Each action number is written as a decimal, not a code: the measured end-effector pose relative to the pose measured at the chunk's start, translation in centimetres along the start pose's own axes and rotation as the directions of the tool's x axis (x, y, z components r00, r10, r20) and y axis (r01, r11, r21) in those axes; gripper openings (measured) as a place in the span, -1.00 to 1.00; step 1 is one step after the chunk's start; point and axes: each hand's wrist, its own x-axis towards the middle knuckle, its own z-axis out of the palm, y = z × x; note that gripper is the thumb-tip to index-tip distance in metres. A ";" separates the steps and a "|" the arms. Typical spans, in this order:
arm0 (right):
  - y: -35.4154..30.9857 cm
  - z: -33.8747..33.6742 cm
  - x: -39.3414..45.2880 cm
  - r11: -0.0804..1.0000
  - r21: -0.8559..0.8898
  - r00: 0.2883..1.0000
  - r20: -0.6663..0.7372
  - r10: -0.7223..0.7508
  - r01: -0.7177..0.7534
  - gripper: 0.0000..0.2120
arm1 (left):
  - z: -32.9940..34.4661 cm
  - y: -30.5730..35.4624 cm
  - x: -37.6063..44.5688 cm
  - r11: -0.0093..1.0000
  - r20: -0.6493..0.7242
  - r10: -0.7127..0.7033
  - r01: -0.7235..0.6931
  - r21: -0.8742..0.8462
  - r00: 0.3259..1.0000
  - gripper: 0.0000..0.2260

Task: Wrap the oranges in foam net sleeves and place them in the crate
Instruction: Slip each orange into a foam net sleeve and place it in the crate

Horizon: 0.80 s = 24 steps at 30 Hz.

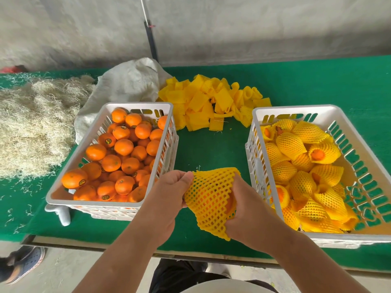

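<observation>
- Centrally, a yellow foam net sleeve [208,199] is pinched at its left edge by the left hand [169,193] fingers [186,176].
- Its right side is gripped by the right hand [247,210], with an orange [229,203] seen through the mesh.
- Bare oranges [118,159] fill the left crate [63,187]; wrapped oranges [304,172] lie in the right crate [359,132].
- Spare sleeves [213,102] are heaped on the green desk [211,149].
</observation>
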 end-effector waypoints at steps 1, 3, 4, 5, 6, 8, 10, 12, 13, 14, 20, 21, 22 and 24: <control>0.0 0.1 0.0 1.000 0.003 1.000 -0.001 0.009 -0.009 -0.25 | -0.1 0.0 0.0 1.000 0.012 -0.008 0.009 -0.023 1.000 -0.71; -0.1 -0.1 0.0 0.999 0.026 0.999 -0.043 0.022 -0.020 -0.27 | -0.5 -0.1 -0.3 0.998 0.075 -0.021 0.025 -0.055 0.997 -0.70; -0.1 -0.4 0.0 0.999 0.038 0.996 -0.080 0.027 -0.024 -0.30 | -0.7 -0.1 -0.5 0.999 0.118 -0.018 0.023 -0.048 0.993 -0.70; -0.1 -0.8 0.1 0.999 0.030 0.993 -0.113 0.031 -0.028 -0.33 | -1.0 -0.2 -0.6 0.999 0.163 -0.003 0.010 -0.040 0.987 -0.66; -0.1 -1.0 0.1 1.000 0.000 0.990 -0.139 0.031 -0.031 -0.37 | -1.3 -0.5 -0.7 0.999 0.201 0.020 -0.011 -0.042 0.979 -0.54; -0.2 -1.2 0.1 0.997 -0.072 0.982 -0.187 0.021 -0.035 -0.46 | -2.0 -1.2 -0.6 0.996 0.280 0.083 -0.071 -0.052 0.957 -0.28; -0.2 -0.9 0.1 0.994 -0.107 0.970 -0.243 0.010 -0.037 -0.49 | -2.4 -1.3 -0.6 0.985 0.336 0.169 -0.165 -0.043 0.926 -0.23; -0.3 -0.7 0.0 0.988 -0.152 0.956 -0.293 -0.021 -0.024 -0.49 | -2.6 -1.3 -0.5 0.972 0.356 0.231 -0.231 -0.044 0.905 -0.30; -0.1 -0.6 0.0 0.988 -0.154 0.950 -0.309 -0.034 -0.015 -0.54 | -2.8 -1.3 -0.5 0.965 0.356 0.259 -0.259 -0.048 0.898 -0.33; 0.0 -0.5 0.0 0.990 -0.140 0.945 -0.324 -0.042 -0.004 -0.63 | -3.0 -1.4 -0.5 0.958 0.356 0.281 -0.285 -0.042 0.891 -0.36; 0.2 -0.1 0.8 0.935 0.352 0.972 -0.207 0.115 -0.036 -0.66 | -4.1 -1.8 -0.5 0.860 0.445 0.272 -0.424 0.286 0.853 -0.62; 0.1 0.0 0.9 0.918 0.395 0.970 -0.203 0.134 -0.044 -0.68 | -4.1 -2.0 -0.6 0.839 0.403 0.291 -0.434 0.328 0.868 -0.69; 0.0 0.1 1.0 0.902 0.429 0.970 -0.194 0.147 -0.051 -0.70 | -3.9 -2.2 -0.7 0.822 0.357 0.326 -0.449 0.351 0.875 -0.73; -0.1 0.4 0.9 0.857 0.512 0.973 -0.160 0.165 -0.061 -0.68 | -3.4 -2.2 -1.2 0.773 0.300 0.418 -0.509 0.379 0.858 -0.80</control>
